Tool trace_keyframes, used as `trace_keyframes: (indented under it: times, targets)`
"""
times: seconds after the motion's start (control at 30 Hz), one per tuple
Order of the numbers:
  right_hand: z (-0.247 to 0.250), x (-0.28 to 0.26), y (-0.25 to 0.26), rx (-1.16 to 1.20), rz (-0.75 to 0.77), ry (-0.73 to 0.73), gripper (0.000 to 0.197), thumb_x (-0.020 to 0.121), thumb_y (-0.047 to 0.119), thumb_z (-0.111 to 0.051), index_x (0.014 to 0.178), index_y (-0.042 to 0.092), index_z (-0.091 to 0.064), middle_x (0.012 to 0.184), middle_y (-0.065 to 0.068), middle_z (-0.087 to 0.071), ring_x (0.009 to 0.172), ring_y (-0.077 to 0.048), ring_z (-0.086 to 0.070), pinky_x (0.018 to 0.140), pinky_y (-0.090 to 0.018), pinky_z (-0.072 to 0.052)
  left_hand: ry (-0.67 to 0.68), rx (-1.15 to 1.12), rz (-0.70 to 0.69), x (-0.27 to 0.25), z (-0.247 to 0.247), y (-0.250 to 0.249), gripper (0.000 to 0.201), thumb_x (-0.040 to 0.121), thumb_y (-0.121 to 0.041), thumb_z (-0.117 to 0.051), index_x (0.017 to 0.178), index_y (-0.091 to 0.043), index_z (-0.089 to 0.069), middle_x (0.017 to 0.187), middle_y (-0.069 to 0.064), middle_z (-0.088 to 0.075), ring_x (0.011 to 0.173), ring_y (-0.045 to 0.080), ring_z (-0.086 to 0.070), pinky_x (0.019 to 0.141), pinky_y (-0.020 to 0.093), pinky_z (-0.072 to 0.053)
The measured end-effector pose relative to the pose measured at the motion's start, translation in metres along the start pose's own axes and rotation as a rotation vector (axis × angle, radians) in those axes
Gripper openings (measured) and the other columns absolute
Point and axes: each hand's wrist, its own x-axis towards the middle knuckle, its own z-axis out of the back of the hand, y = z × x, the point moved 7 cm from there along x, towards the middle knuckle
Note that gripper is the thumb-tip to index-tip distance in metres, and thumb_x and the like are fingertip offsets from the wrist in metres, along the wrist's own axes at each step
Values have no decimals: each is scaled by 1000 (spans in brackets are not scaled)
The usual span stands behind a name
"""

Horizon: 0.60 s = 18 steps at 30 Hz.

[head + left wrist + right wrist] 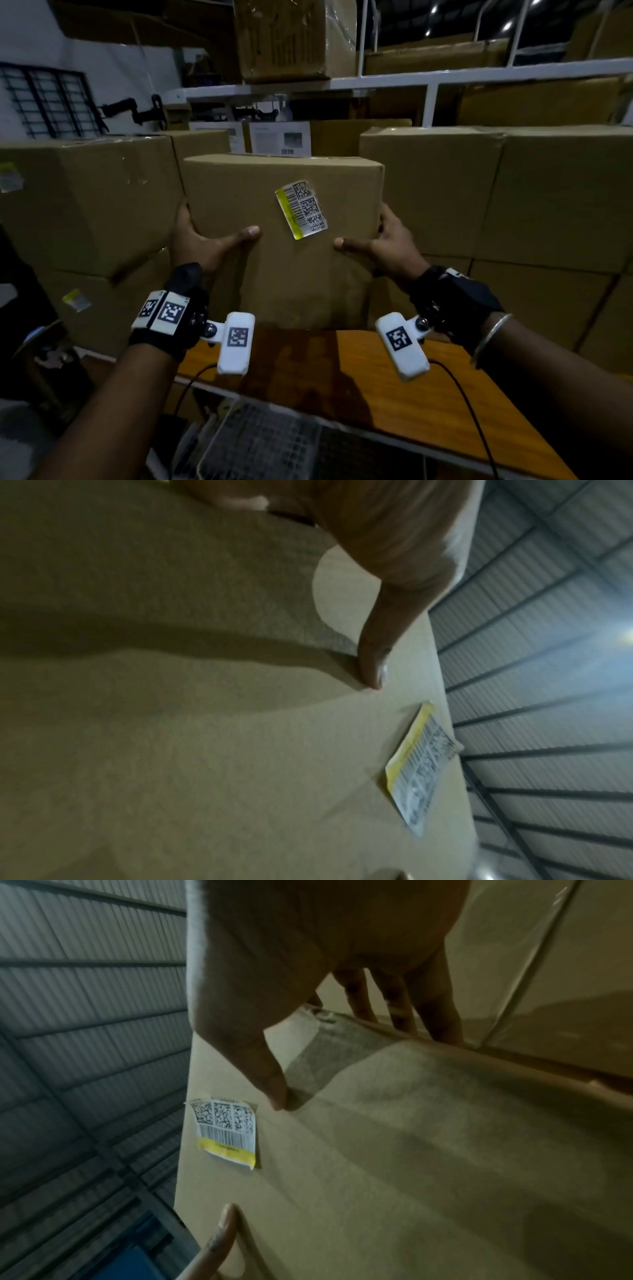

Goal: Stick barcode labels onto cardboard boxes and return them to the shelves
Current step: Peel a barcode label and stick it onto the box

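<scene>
The labelled cardboard box (267,240) stands upright at the edge of the wooden shelf board (411,373), its barcode label (302,209) stuck slightly crooked on the face towards me, so it can be read once shelved. My left hand (202,243) and right hand (387,240) clamp its two sides, thumbs flat on the front, fingers wrapped round the edges, to steer it into the gap between the neighbouring boxes (513,192).

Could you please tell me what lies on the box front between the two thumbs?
Mostly bare cardboard on the box; the barcode label sits just above the gap between the left hand and right hand, clearest in the head view.
</scene>
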Motion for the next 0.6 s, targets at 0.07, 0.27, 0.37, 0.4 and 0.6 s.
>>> trace_keyframes:
  times: [0.07,0.27,0.37,0.4,0.6]
  targets:
    - [12,-21,-2,-4,8,13,92,70,21,-90,148,28,-41,116,17,-58,118,-16,-58,98,-53,-54,3,10,-5,-24,2,-1,116,49,-35,-94,147,-18,-34,142,3,-50,127,22,-49,106,40,-43]
    - [29,-68,-8,-56,2,54,89,73,23,-87,147,30,-39,115,19,-53,116,-17,-57,92,-54,-56,19,-30,32,-76,11,9,118,39,-42,-92,143,-20,-39,136,0,-55,122,20,-53,105,47,-45]
    - [32,-86,-22,-67,-30,20,89,71,22,-89,144,30,-40,121,12,-57,120,-21,-56,95,-54,-55,63,-51,47,-90,9,18,115,37,-42,-93,139,-20,-43,132,1,-58,118,22,-56,102,49,-47]
    - [33,-92,-29,-63,-40,5,89,70,21,-90,144,29,-41,125,7,-58,120,-22,-57,96,-54,-54,79,-60,50,-95,7,23,114,36,-42,-94,137,-20,-45,130,1,-59,116,22,-57,101,49,-48]
    - [44,-132,-72,-102,-137,-69,88,68,24,-91,140,30,-41,131,2,-59,119,-24,-59,91,-56,-57,199,-51,103,-117,-16,67,122,27,-60,-91,135,-27,-45,129,0,-59,114,22,-58,98,48,-50]
